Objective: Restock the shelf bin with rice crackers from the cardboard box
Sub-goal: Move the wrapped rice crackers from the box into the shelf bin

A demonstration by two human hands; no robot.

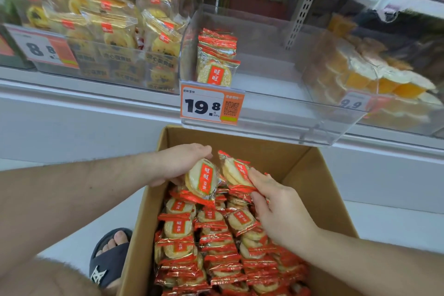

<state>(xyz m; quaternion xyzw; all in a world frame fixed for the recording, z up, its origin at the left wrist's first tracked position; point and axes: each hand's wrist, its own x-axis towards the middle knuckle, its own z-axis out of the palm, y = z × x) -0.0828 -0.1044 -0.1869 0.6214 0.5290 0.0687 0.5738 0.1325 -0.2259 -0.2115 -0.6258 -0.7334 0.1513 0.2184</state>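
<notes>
Rice crackers, red-and-gold foil packets: one gripped by left hand, one by right hand, above brown cardboard box. Step: pickup. Next, likely: lift to clear plastic shelf bin, near-empty.

A price tag reading 19.8 hangs above the fingers; yellow pastry packets fill a bin up to their left, orange-and-white snacks up to their right, a black slipper lower left.
</notes>
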